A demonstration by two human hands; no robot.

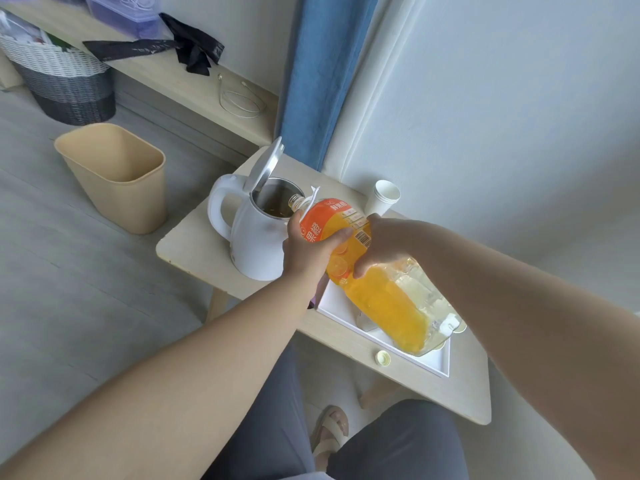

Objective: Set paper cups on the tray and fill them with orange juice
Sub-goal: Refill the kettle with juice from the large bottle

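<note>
Both hands hold a large orange juice bottle [381, 292], uncapped and tilted, its neck pointing into the open white kettle [256, 233]. My left hand [308, 251] grips the labelled upper part. My right hand [384, 244] grips the middle from the far side. Under the bottle lies a white tray [337, 303]; a cup on it [365, 322] is mostly hidden behind the bottle, and cup rims with pale yellow contents [459, 327] show past the bottle's base. A stack of white paper cups [384, 197] stands at the table's far edge.
A yellow bottle cap [382, 358] lies on the small wooden table [201, 244] near the tray's front edge. A beige bin [114, 174] stands on the floor to the left. A bench with a woven basket [62, 81] runs behind. A blue curtain [322, 77] hangs beside the wall.
</note>
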